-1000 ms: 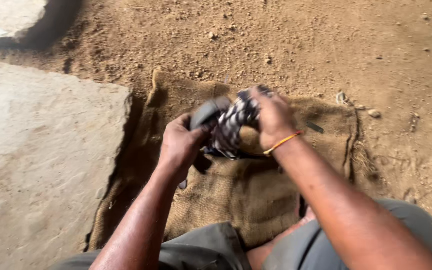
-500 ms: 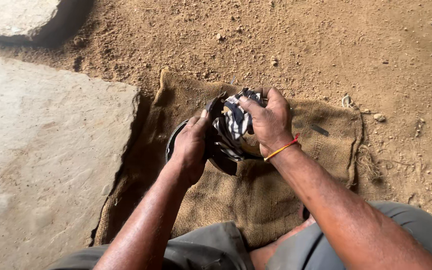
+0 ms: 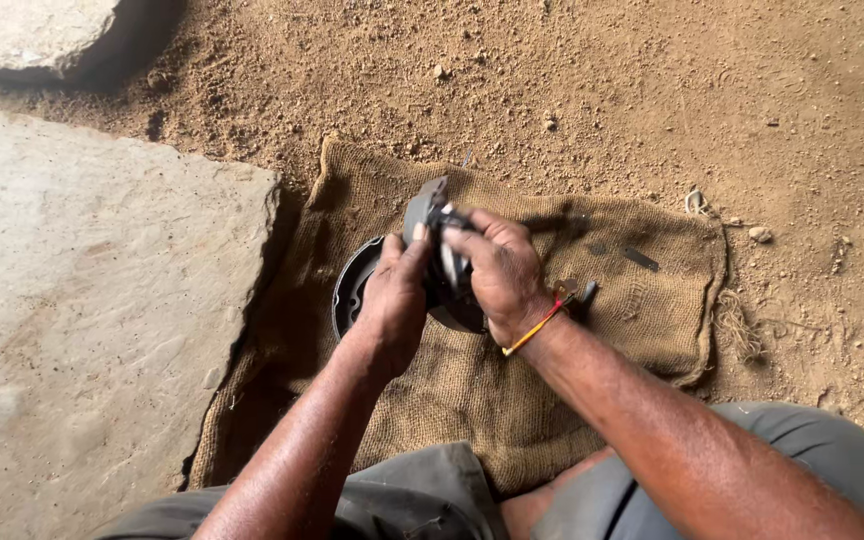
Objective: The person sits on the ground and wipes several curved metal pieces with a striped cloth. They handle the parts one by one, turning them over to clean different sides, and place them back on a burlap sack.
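Sandy dirt ground (image 3: 652,90) carries a burlap sack (image 3: 472,390) beside a flat stone slab (image 3: 82,330). Over the sack's middle, the left hand (image 3: 392,300) and right hand (image 3: 502,275) both clasp a dark grey metal part (image 3: 427,215), fingers curled around it. Beneath them, nearer the sack's left edge, lies a round black disc (image 3: 352,290).

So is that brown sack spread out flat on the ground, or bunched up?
Spread out, roughly flat. The burlap sack lies open on the dirt, with a round dark metal part resting on it; only its edges look rumpled.
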